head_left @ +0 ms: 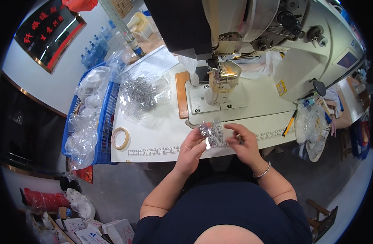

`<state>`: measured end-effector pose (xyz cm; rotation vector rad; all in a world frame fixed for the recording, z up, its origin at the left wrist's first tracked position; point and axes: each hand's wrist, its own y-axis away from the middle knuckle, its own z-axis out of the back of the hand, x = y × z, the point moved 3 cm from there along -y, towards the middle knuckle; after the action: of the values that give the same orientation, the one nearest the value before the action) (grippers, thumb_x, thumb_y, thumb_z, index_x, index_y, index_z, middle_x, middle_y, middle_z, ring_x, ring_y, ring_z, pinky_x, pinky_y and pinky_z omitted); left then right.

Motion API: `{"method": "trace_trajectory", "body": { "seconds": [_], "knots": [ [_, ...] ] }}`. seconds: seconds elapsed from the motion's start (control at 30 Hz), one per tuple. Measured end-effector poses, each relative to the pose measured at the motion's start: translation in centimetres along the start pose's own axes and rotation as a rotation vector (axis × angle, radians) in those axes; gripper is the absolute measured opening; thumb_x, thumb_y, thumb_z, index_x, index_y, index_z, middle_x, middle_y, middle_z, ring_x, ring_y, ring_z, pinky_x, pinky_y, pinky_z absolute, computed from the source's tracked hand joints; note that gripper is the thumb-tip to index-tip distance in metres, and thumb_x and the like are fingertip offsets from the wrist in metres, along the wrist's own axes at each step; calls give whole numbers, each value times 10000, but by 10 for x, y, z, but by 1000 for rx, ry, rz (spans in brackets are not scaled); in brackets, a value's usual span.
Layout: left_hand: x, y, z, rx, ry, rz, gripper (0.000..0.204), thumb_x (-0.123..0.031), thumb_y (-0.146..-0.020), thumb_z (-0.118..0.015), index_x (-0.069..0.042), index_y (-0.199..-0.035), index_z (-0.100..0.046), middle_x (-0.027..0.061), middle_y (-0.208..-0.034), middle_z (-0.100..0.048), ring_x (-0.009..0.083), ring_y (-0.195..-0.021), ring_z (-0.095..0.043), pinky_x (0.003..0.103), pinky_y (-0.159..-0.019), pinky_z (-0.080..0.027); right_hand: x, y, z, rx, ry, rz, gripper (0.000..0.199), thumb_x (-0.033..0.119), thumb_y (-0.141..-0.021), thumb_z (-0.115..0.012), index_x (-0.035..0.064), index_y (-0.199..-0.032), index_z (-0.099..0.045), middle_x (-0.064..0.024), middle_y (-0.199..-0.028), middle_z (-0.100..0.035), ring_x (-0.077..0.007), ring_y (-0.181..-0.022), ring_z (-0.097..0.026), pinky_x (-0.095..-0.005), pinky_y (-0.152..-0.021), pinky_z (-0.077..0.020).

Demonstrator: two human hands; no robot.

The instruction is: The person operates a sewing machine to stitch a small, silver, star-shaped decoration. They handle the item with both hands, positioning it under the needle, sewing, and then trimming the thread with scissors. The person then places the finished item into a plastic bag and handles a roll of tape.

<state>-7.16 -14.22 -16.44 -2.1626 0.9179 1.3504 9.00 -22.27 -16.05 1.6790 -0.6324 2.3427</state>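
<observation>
At the front edge of the white table (162, 140), my left hand (190, 151) is closed on a shiny piece of clear and silver lacy trim (213, 132). My right hand (244, 145) is just to the right of the trim, its fingers curled. A small dark, metallic spot shows among those fingers, too small to name. Both hands are in front of a sewing machine (219, 91) with a raised post under its needle. Back left on the table lies a heap of similar silver pieces (142, 91) on clear plastic.
A roll of tan tape (120, 138) lies at the table's left corner, beside a blue basket (101, 134) full of plastic-wrapped goods. A ruler strip (158, 151) runs along the front edge. At right are a yellow-and-black pen-like tool (290, 123) and a clear plastic bag (310, 122).
</observation>
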Motion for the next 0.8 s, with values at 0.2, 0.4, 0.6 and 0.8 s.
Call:
{"method": "trace_trajectory", "body": {
  "seconds": [0.2, 0.4, 0.6, 0.8],
  "knots": [
    [-9, 10, -43, 167, -1216, -548, 951, -609, -815, -521, 78, -1397, -215, 289, -1473, -139, 409, -1289, -247, 457, -1070, -185, 10, -6, -24, 179, -929, -235, 532, 368, -839, -648, 48, -1245, -523, -23, -1090, -605, -83, -941, -518, -270, -778, -430],
    [-4, 22, -8, -429, -716, -734, 510, -135, -824, -652, 56, -1235, -418, 188, -1335, -393, 308, -1217, -404, 404, -1008, -326, -13, -7, -15, 198, -1382, -546, 386, 306, -946, -475, 23, -1202, -532, -72, -1087, -615, -171, -1014, -583, -331, -827, -485],
    [36, 11, 5, 4, 555, 91, 496, -119, -912, -539, -60, -1366, -349, 91, -1290, -471, 233, -1193, -461, 420, -1012, -375, -5, -18, -8, 401, -1148, -512, 430, 323, -934, -506, -2, -1215, -531, -113, -1106, -613, -193, -992, -604, -345, -855, -492],
    [36, 6, -3, -145, 463, 26, 458, -13, -935, -432, -121, -1376, -374, 90, -1211, -542, 235, -1120, -546, 437, -966, -459, -2, -24, 8, 358, -1184, -465, 477, 379, -923, -511, 23, -1240, -523, -116, -1111, -619, -123, -926, -584, -231, -670, -431]
  ]
}}
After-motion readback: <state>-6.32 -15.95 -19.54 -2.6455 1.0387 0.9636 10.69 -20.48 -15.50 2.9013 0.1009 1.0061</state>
